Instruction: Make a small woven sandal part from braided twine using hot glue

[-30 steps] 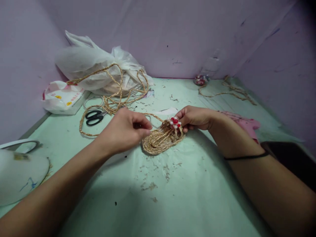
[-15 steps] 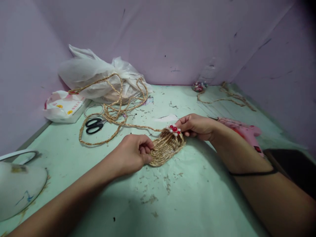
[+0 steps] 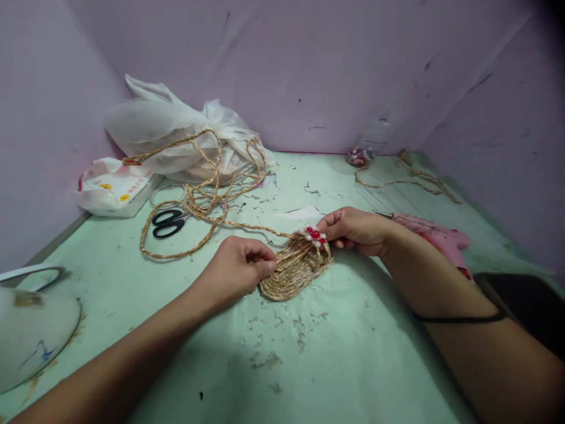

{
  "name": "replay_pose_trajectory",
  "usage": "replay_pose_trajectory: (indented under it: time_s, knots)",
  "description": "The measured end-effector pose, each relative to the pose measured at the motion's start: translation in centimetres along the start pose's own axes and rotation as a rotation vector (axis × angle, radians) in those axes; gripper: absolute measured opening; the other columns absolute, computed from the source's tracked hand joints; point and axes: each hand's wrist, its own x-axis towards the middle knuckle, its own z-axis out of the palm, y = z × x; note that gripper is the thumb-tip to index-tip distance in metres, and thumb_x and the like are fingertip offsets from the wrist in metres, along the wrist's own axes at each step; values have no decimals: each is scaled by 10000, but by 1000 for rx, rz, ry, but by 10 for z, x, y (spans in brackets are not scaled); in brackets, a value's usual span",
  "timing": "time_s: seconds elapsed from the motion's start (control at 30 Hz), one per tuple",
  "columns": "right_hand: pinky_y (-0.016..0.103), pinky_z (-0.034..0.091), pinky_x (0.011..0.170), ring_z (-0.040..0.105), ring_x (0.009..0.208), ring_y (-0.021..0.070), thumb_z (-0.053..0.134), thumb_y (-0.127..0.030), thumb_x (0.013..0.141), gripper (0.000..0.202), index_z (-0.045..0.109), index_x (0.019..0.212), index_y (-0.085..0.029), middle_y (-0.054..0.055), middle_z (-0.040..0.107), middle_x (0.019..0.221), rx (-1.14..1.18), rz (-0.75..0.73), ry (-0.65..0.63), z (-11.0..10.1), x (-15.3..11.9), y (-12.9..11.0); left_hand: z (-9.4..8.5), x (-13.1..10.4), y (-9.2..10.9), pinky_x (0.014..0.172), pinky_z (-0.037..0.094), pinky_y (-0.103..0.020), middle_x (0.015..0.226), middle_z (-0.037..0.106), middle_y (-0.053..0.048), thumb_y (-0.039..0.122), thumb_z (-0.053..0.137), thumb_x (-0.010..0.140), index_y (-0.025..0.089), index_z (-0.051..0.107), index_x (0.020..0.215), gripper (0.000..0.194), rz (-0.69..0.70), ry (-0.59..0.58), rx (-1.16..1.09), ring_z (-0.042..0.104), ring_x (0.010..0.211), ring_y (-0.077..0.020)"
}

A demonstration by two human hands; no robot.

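Observation:
A woven piece of coiled straw rope [image 3: 293, 274] lies at the middle of the table, shaped like a small slipper. Red and white beads [image 3: 314, 235] sit on its upper right end. My left hand [image 3: 247, 265] pinches the left edge of the woven piece between thumb and fingers. At the beaded end, my right hand [image 3: 348, 229] has its thumb and forefinger closed on the piece beside the beads. A braided rope [image 3: 247, 225] runs left from the piece into loose loops.
Black-handled scissors [image 3: 168, 224] lie inside the loops. Behind are a white plastic bag [image 3: 176, 129] and a white packet [image 3: 117, 188]. A pink glue gun [image 3: 435, 235], dark flat object [image 3: 525, 303], bead container [image 3: 359, 156] and rope strands [image 3: 397, 179] stand right; a white lamp-like object [image 3: 37, 335], left.
The left thumb and fingers have shifted slightly up along the woven piece's left edge, exposing more of its lower left end. The right hand keeps its hold. The view has shifted slightly.

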Motion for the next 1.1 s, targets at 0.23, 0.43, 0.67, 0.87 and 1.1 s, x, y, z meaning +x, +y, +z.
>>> replay_pose_trajectory:
  time_s: [0.23, 0.43, 0.67, 0.87, 1.1]
  knots:
    - [117, 210, 274, 362, 313, 19, 674, -54, 577, 105, 648, 504, -125, -36, 514, 364, -22, 5, 29, 3, -1, -2, 4, -1, 0, 454, 295, -200, 492, 483, 34, 261, 596, 642, 128, 633, 595, 146, 13, 64, 80, 390, 470, -76]
    - [110, 297, 290, 376, 292, 14, 624, 20, 605, 191, 625, 472, -117, -36, 522, 355, -26, 0, 80, 8, -3, -5, 10, -10, -6, 536, 372, -232, 681, 611, 3, 273, 602, 702, 191, 680, 861, 196, 229, 135, 329, 501, 575, -115]
    - [105, 303, 287, 381, 293, 12, 643, 20, 590, 184, 625, 473, -121, -38, 524, 357, -33, 5, 94, 8, -4, -5, 19, -16, -9, 562, 370, -275, 733, 625, -36, 364, 552, 748, 181, 633, 729, 201, 352, 227, 707, 538, 609, -154]
    - [105, 269, 266, 386, 294, 17, 643, 4, 589, 160, 639, 484, -118, -30, 523, 355, -60, 17, 98, 7, -5, -5, 25, -16, -7, 499, 301, -270, 693, 618, -56, 315, 476, 765, 169, 601, 678, 211, 415, 274, 869, 532, 560, -153]
    - [123, 342, 326, 460, 367, 39, 732, -39, 550, 124, 665, 534, -143, -20, 574, 430, -103, -75, 133, 3, -4, -1, 26, -13, -14, 469, 288, -250, 637, 615, -33, 251, 481, 736, 156, 600, 624, 189, 554, 354, 805, 526, 522, -143]
